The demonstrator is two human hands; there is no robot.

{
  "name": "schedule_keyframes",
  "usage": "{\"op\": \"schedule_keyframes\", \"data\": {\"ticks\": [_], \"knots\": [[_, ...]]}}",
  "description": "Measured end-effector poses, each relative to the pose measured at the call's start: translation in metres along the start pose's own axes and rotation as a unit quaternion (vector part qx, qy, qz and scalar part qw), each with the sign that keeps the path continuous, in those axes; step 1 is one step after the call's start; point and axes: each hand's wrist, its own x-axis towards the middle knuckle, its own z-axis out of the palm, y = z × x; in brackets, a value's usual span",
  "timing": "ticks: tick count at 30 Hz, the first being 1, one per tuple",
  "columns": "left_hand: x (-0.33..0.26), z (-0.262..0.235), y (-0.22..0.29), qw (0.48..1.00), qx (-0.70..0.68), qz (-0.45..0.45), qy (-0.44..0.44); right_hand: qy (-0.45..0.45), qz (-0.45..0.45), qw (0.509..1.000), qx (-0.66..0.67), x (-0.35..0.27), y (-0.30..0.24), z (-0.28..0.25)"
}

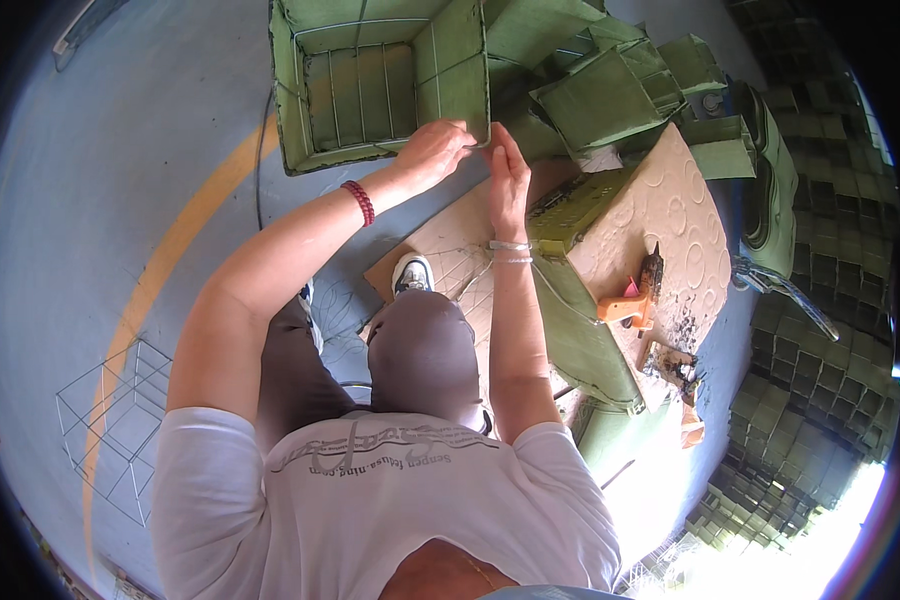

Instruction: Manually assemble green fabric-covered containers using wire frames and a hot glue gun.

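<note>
I see both hands pinching the near corner of the green basket (385, 85): left hand (432, 150) and right hand (507, 172) closed on its rim. Basket interior empty, wire frame showing.

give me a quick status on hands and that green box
Left hand and right hand both pinching the green fabric-lined wire box at its near corner. Glue gun idle on cardboard. Nothing blocking.
</note>
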Motion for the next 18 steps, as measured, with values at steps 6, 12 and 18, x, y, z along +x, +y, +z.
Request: {"op": "schedule_keyframes", "data": {"ticks": [6, 12, 18], "knots": [[0.0, -0.03, -0.054, 0.986, -0.119, 0.077, 0.084, -0.091, -0.337, 0.792, -0.5, 0.003, -0.033, 0.04], [0.012, -0.071, -0.028, 0.982, 0.12, 0.107, -0.102, -0.163, -0.408, 0.708, -0.553, 0.027, -0.052, 0.04], [-0.001, -0.091, -0.035, 0.985, 0.12, 0.109, -0.061, -0.201, -0.424, 0.699, -0.54, 0.036, -0.049, 0.05]]}}
